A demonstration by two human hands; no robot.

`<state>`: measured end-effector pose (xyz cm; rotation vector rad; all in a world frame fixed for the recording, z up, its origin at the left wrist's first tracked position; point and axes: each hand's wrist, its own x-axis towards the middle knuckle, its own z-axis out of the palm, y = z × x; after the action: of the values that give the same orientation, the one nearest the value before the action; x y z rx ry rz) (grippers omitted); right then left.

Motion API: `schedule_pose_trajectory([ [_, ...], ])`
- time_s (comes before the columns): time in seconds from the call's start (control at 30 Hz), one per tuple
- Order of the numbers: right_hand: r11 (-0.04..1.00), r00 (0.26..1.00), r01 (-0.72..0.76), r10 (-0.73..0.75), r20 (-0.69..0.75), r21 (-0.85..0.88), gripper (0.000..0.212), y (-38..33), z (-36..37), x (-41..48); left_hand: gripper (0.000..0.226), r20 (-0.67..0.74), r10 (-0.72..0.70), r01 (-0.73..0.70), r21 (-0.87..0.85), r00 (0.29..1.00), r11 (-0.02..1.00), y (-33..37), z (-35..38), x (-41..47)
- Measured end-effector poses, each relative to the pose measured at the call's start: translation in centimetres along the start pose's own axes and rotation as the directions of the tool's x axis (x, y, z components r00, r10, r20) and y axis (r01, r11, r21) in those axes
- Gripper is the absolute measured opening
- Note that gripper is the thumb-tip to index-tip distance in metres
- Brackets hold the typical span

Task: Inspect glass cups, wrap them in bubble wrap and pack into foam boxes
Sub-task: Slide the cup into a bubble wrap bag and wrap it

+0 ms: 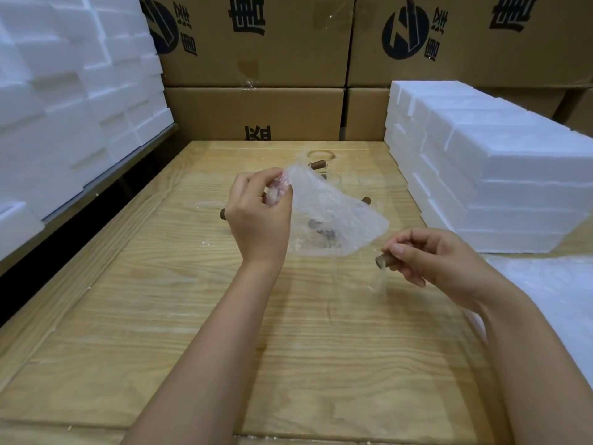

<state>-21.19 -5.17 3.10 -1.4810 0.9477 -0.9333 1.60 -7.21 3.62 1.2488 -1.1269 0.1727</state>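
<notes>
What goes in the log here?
left hand: pinches bubble wrap | right hand: grips cup handle | foam boxes: stacked right

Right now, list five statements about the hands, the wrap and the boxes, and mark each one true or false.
1. The left hand pinches a sheet of bubble wrap. True.
2. The right hand holds nothing. False: it grips a brown handle.
3. White foam boxes are stacked at the right side of the wooden table. True.
4. The cardboard boxes behind the table are plain and unprinted. False: they carry dark printed marks.
5. Beyond the wrap, other brown handles show on the table. True.
</notes>
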Motion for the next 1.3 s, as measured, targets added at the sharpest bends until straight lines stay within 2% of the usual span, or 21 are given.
schedule_pose_trajectory([
  [0.13, 0.987, 0.97, 0.125, -0.143, 0.197, 0.1, 0.01, -1.7, 1.1, -0.8, 0.019, 0.019, 0.032, -0.032, 0.011, 0.999, 0.999, 0.2, 0.1, -0.2],
  [0.2, 0.97, 0.946, 0.201, -0.228, 0.23, 0.133, 0.022, -2.3, 1.8, -0.8, 0.019, 0.039, 0.05, -0.05, 0.014, 0.998, 0.999, 0.3, 0.2, -0.5],
  [0.3, 0.93, 0.925, 0.305, -0.341, 0.168, 0.204, 0.03, -3.0, 3.1, -0.7, 0.019, 0.062, 0.078, -0.079, 0.021, 0.995, 0.997, 0.5, 0.3, -0.8],
  [0.43, 0.886, 0.899, 0.435, -0.438, -0.021, 0.16, 0.007, -2.8, 4.6, -0.3, 0.022, 0.092, 0.133, -0.134, 0.004, 0.987, 0.991, 0.5, 0.6, -1.3],
  [0.5, 0.902, 0.907, 0.419, -0.409, -0.103, 0.102, 0.009, -2.5, 5.1, -0.2, 0.023, 0.111, 0.112, -0.11, -0.021, 0.987, 0.994, 0.5, 0.6, -1.4],
  [0.57, 0.918, 0.907, 0.394, -0.38, -0.18, 0.045, 0.015, -2.3, 5.4, -0.1, 0.024, 0.146, 0.039, -0.032, -0.051, 0.989, 0.998, 0.5, 0.7, -1.4],
  [0.7, 0.929, 0.865, 0.366, -0.361, -0.348, -0.054, 0.015, -2.5, 5.0, 0.0, 0.025, 0.186, -0.244, 0.276, -0.172, 0.952, 0.945, 1.1, 0.7, -0.9],
  [0.8, 0.915, 0.822, 0.348, -0.402, -0.404, -0.203, 0.003, -2.3, 4.7, -0.1, 0.023, 0.197, -0.289, 0.329, -0.22, 0.937, 0.918, 1.8, 0.6, -0.6],
  [0.87, 0.878, 0.775, 0.339, -0.464, -0.429, -0.338, 0.017, -2.0, 4.8, -0.1, 0.019, 0.219, -0.322, 0.372, -0.249, 0.921, 0.894, 2.2, 0.6, -0.5],
  [0.93, 0.822, 0.718, 0.341, -0.541, -0.437, -0.456, 0.017, -1.8, 4.9, -0.1, 0.017, 0.248, -0.345, 0.412, -0.311, 0.905, 0.856, 2.8, 0.6, -0.5],
  [1.1, 0.712, 0.624, 0.371, -0.666, -0.408, -0.596, 0.011, -1.6, 4.9, 0.0, 0.019, 0.406, -0.257, 0.421, -0.39, 0.877, 0.819, 4.3, 0.6, -0.5],
  [1.17, 0.758, 0.639, 0.401, -0.634, -0.435, -0.515, 0.009, -1.6, 4.7, 0.1, 0.013, 0.504, -0.226, 0.461, -0.412, 0.834, 0.786, 4.8, 0.5, -0.7],
  [1.23, 0.83, 0.674, 0.43, -0.557, -0.485, -0.355, 0.013, -1.5, 4.2, 0.2, 0.003, 0.623, -0.164, 0.54, -0.482, 0.765, 0.69, 4.9, 0.1, -0.7],
  [1.3, 0.85, 0.683, 0.45, -0.525, -0.508, -0.273, 0.013, -1.4, 3.7, 0.4, 0.02, 0.719, -0.061, 0.607, -0.535, 0.692, 0.587, 4.6, -0.3, -0.6],
])
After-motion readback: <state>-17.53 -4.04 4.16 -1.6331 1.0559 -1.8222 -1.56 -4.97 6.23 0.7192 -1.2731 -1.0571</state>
